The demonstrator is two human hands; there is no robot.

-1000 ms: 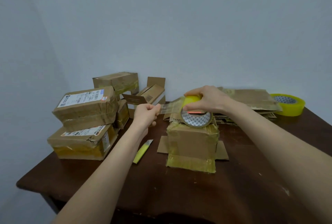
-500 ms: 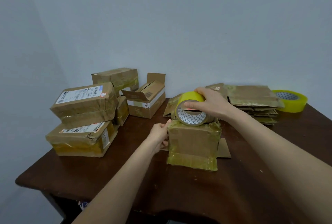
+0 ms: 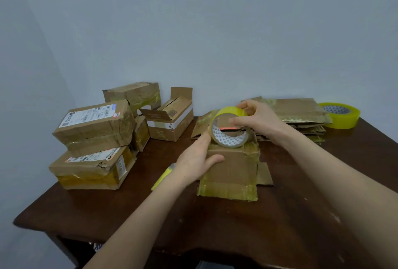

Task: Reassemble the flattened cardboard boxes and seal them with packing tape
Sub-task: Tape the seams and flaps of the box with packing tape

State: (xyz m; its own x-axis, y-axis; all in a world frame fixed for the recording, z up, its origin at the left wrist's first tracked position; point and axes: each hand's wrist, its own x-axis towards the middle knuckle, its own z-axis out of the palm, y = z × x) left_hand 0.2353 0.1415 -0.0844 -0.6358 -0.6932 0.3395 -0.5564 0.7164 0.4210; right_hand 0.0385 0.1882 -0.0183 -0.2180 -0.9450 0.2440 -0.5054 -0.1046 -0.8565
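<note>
Right hand (image 3: 258, 118) grips the tape roll (image 3: 225, 140) atop the centre box (image 3: 234, 167). Left hand (image 3: 199, 158) presses flat, fingers straight, on its left edge.

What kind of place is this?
Probably a small home or office packing corner, not a warehouse: a dark wooden table against a bare wall, taped boxes with shipping labels stacked on it, a pile of flattened cardboard, and the right hand holding a tape roll.

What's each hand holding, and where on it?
The right hand grips the tape roll by its top rim, thumb at the core. The left hand only presses the box at its upper left edge.
</note>
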